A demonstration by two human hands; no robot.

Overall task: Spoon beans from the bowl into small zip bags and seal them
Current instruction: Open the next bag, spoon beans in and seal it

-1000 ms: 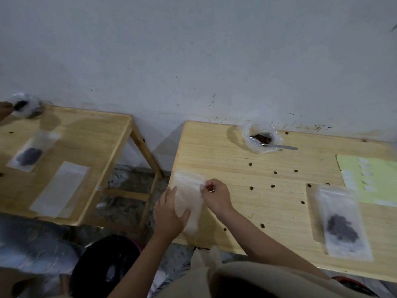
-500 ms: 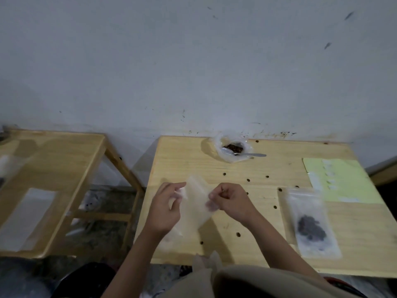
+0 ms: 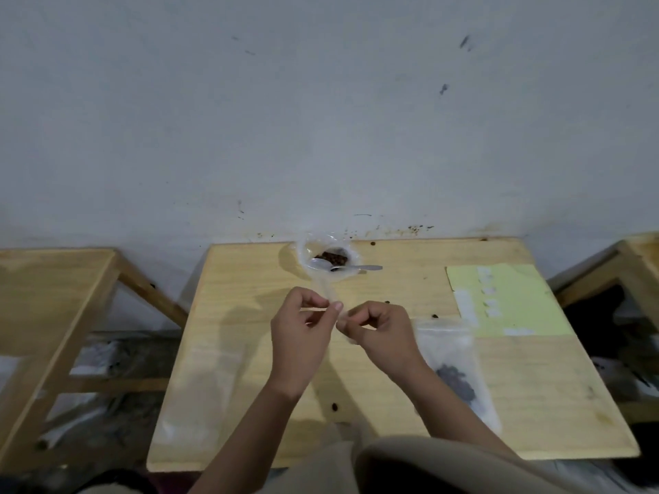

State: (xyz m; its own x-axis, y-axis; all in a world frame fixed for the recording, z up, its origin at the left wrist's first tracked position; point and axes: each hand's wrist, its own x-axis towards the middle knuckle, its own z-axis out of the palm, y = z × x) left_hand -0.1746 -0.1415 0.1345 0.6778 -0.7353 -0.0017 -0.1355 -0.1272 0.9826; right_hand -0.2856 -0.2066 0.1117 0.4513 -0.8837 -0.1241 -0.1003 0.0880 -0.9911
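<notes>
Above the middle of the wooden table, my left hand and my right hand both pinch a small clear zip bag, seen nearly edge-on between my fingertips. The bag looks empty. A clear bowl with dark beans stands at the table's far edge by the wall. A metal spoon rests in the bowl with its handle pointing right. To the right of my right arm, a zip bag holding dark beans lies flat on the table.
A light green sheet with small white labels lies at the table's far right. Several loose beans are scattered on the table. Another wooden table stands to the left across a gap; a third table's corner shows at right.
The view has swung right and both hands have carried the empty bag from the table's left edge to its middle, turning it from flat to nearly edge-on.
</notes>
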